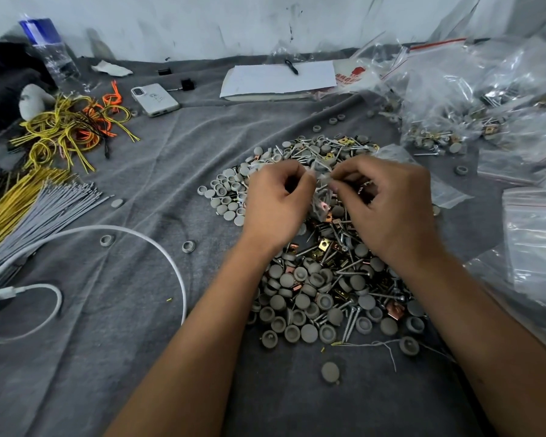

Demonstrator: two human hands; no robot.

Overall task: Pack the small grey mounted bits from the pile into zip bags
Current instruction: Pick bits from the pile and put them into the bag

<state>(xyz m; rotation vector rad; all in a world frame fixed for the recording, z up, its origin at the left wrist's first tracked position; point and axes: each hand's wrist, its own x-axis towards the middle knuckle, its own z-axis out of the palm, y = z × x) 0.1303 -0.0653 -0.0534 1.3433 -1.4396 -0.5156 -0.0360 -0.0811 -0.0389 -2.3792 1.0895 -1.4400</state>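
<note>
Grey cloth (139, 357); both hands (276, 205) pinch zip bag (320, 197).

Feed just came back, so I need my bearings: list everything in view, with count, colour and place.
pile: many, grey caps with screws and clips, centre
small bag: one, clear, between both hands
filled bags: several, clear, far right
empty bags: a stack, clear, right edge
phone: one, white, far left
notepad: one, white, far centre
bottle: one, clear with blue cap, far left
ties: many, yellow and orange, left
cable: one, white, near left
left hand: pinches bag
right hand: pinches bag
</note>
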